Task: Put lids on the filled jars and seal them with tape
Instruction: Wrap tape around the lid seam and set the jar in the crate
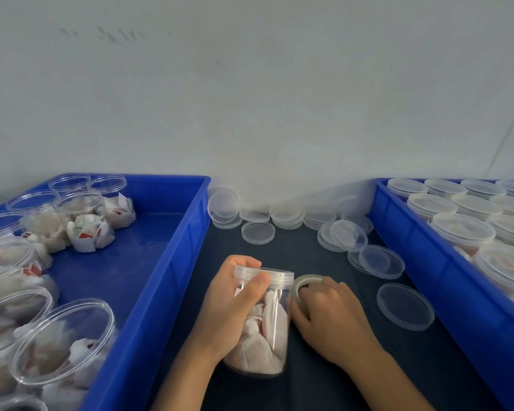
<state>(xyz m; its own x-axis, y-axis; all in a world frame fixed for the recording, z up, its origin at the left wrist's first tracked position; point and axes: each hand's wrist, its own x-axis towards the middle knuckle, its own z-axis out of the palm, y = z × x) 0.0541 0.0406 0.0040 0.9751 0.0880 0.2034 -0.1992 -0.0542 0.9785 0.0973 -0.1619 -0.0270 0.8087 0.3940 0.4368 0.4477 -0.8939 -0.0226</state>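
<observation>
Taping lidded jar (pixel 261 321) mid-table.
Left hand (pixel 232 307) gripping light, slippery jar below lid (pixel 264 274); right hand (pixel 324 310) pinching tape roll (pixel 304 284).

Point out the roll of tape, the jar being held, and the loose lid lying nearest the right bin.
roll of tape (pixel 304 282): head view, on the roll's clear top edge.
jar (pixel 269 330): head view, on its clear side wall.
loose lid (pixel 405 307): head view, on the lid's flat middle.

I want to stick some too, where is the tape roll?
The tape roll is low in the middle of the head view, in the right hand, pressed against the lidded jar held by the left hand.
</observation>
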